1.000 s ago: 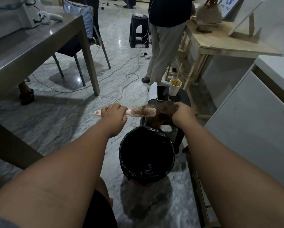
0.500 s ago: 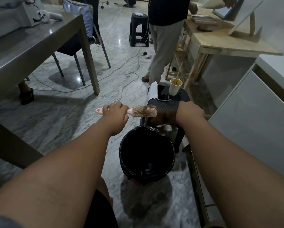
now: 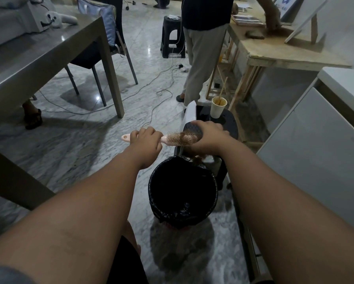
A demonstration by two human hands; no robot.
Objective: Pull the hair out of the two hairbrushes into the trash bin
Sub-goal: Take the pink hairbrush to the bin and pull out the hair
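My left hand (image 3: 146,140) grips the handle of a pink hairbrush (image 3: 173,139) and holds it level above the far rim of the trash bin (image 3: 151,189), which is lined with a black bag. Brown hair (image 3: 184,137) is tangled in the bristles. My right hand (image 3: 208,138) covers the tip of the brush head, with its fingers curled over that hair. A small brown tuft (image 3: 197,159) lies at the bin's far rim, below my right hand. I see only one brush.
Behind the bin stands a black stool (image 3: 231,128) with a paper cup (image 3: 218,107) and a phone on it. A person (image 3: 202,48) stands by a wooden table (image 3: 274,58). A grey table (image 3: 49,58) is left, a white cabinet (image 3: 315,150) right, and cables (image 3: 151,95) cross the floor.
My right hand drew away to the right of the brush with a clump of hair, then came back onto the brush head. My left hand kept the brush almost still.
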